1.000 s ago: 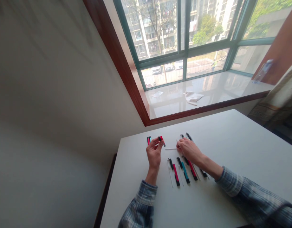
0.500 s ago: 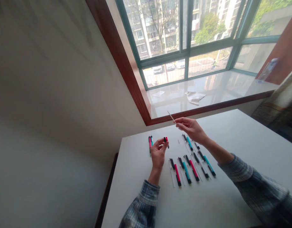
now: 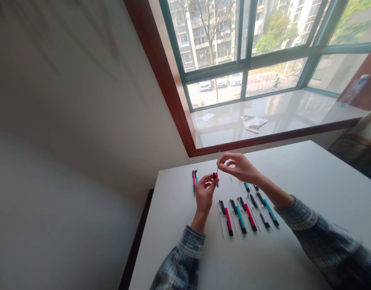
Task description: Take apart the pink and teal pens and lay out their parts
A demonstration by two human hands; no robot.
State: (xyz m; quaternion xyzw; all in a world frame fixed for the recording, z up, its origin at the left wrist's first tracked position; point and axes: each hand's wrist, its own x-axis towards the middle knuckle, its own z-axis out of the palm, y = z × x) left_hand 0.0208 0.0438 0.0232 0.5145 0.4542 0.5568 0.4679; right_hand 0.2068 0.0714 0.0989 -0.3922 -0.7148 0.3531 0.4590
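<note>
Left hand (image 3: 205,197): red-black pen barrel (image 3: 215,176); right hand (image 3: 238,167): thin refill (image 3: 218,164)

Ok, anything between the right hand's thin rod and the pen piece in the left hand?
Nothing visible. The thin rod in the right hand reaches the top of the red-and-black pen piece in the left hand; the pens laid out on the table lie lower, out of the way.

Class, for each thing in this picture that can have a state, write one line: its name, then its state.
Left hand: closed on a red-and-black pen piece, held upright.
Right hand: pinching a thin refill above that piece.
Pink pen body: lying on the table, apart from its black piece.
Teal pen body: lying likewise.
White cloth: crumpled on the windowsill.
</note>
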